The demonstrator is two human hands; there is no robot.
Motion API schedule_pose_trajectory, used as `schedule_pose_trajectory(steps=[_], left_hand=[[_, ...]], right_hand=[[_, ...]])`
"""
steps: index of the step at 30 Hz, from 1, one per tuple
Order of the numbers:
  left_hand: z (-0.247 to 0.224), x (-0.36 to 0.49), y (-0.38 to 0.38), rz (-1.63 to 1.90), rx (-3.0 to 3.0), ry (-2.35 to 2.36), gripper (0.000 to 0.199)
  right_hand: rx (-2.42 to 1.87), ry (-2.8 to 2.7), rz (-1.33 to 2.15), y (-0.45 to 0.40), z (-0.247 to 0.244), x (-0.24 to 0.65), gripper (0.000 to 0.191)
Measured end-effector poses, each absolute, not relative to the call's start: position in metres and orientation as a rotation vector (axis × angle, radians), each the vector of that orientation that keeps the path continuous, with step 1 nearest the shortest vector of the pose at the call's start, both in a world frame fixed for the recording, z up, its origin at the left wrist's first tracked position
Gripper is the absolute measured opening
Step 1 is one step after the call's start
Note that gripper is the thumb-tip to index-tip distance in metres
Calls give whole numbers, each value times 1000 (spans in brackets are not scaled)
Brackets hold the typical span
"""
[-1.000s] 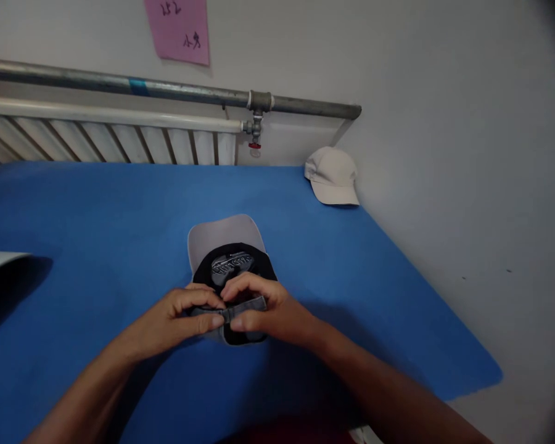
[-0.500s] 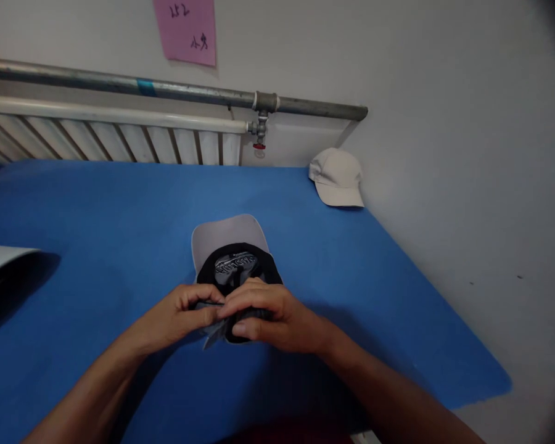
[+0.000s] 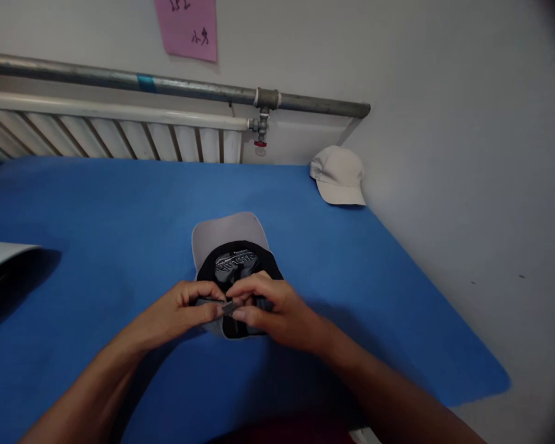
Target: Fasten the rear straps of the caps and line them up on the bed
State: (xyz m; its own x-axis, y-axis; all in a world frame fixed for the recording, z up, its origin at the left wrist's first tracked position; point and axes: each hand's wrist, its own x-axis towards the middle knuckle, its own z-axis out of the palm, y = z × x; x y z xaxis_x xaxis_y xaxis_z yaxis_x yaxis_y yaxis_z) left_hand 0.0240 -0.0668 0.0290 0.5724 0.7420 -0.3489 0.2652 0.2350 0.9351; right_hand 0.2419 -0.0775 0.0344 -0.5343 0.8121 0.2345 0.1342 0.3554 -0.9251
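Observation:
A grey baseball cap (image 3: 229,233) rests on the blue tabletop with its inside facing me and its brim pointing away. Its black inner band and some embossed lettering show. At the cap's rear edge, my left hand (image 3: 189,308) pinches a grey strap between thumb and fingers. My right hand (image 3: 275,308) has its thumb and fingertips closed on the strap's free end, close to the left fingertips. The strap (image 3: 230,306) spans the small gap between the hands. Fingers hide much of the cap's rear opening and any buckle.
A beige cap (image 3: 337,176) sits at the table's back right corner against the wall. A white-and-black object (image 3: 4,265) is partly in view at the left edge. Behind the blue table (image 3: 120,197) are a white radiator (image 3: 139,139) and a metal pipe (image 3: 198,89) with a red-handled valve.
My right fingers have shifted from covering the left fingertips to pinching the strap's end. The strap tail that hung below the hands now lies between them. The cap has barely moved.

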Motion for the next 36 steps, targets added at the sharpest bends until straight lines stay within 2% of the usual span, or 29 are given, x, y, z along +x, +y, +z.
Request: schedule_pose_trajectory(steps=[4, 12, 17, 29, 36], left_hand=[[28, 23, -66, 404, 1346, 938, 14], [26, 24, -67, 425, 1315, 941, 7], [28, 26, -68, 465, 1286, 935, 8], [24, 26, -68, 497, 1223, 947, 12], [24, 27, -68, 487, 1241, 965, 16]], right_hand=[[-933, -1594, 1568, -75, 32, 243, 9], [-973, -1214, 1802, -74, 30, 234, 11], [-951, -1236, 1766, -74, 29, 233, 6], [-955, -1171, 1782, -72, 19, 236, 10], [-1116, -1391, 1662, -78, 26, 238, 3]])
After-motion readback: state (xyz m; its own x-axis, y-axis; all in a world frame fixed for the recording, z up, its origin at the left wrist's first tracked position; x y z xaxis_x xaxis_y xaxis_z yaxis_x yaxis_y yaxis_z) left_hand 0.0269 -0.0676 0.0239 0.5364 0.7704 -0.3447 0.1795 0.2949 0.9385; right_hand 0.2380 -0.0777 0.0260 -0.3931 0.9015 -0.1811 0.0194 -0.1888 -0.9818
